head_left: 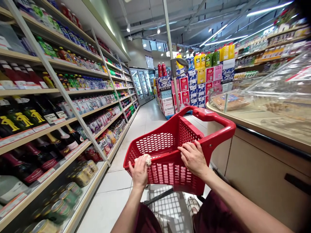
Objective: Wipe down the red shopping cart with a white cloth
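A red plastic shopping cart (167, 176) with perforated walls stands sideways before me, its handle (224, 127) at the right. My left hand (140, 171) is closed over the near rim towards the cart's left end. Beside its fingers is a small, cream, bumpy object (147, 160) that I cannot identify. Further right, my right hand (193, 159) grips the same rim near the handle end, its fingers curled over the edge. No goods show in the visible part of the basket.
Drink shelves (97, 113) run along the left. Stacked cartons topped with juice bottles (202, 72) stand ahead, with glass-door fridges (142, 81) beyond. Close on the right is a counter (262, 171) with clear covers. A tiled aisle floor (145, 116) leads forward.
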Action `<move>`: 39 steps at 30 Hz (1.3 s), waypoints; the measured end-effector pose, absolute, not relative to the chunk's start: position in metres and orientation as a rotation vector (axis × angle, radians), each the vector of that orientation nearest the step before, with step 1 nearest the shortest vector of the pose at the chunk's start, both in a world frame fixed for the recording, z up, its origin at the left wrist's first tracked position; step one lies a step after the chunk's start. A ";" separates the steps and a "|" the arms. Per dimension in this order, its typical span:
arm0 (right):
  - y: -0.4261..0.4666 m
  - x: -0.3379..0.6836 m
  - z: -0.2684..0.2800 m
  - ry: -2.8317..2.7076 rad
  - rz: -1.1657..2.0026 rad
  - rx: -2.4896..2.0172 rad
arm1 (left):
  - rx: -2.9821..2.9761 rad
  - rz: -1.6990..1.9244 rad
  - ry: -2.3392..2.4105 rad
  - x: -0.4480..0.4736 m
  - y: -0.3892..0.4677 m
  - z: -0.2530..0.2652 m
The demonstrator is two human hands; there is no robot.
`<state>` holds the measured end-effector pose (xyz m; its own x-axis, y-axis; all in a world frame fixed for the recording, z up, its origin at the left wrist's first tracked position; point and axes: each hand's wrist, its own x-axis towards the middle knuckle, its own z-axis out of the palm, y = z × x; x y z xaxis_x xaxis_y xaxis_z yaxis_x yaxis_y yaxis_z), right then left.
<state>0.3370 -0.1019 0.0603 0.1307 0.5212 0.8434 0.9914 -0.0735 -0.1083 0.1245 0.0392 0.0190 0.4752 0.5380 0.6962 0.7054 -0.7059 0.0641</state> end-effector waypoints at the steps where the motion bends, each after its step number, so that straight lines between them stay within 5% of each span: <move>1: -0.101 0.337 0.060 -1.470 -0.829 -1.687 | -2.445 -1.074 -1.111 0.123 0.040 0.019; 39: -0.117 0.393 0.084 -1.322 -0.955 -1.784 | -2.484 -1.117 -0.914 0.181 0.012 0.030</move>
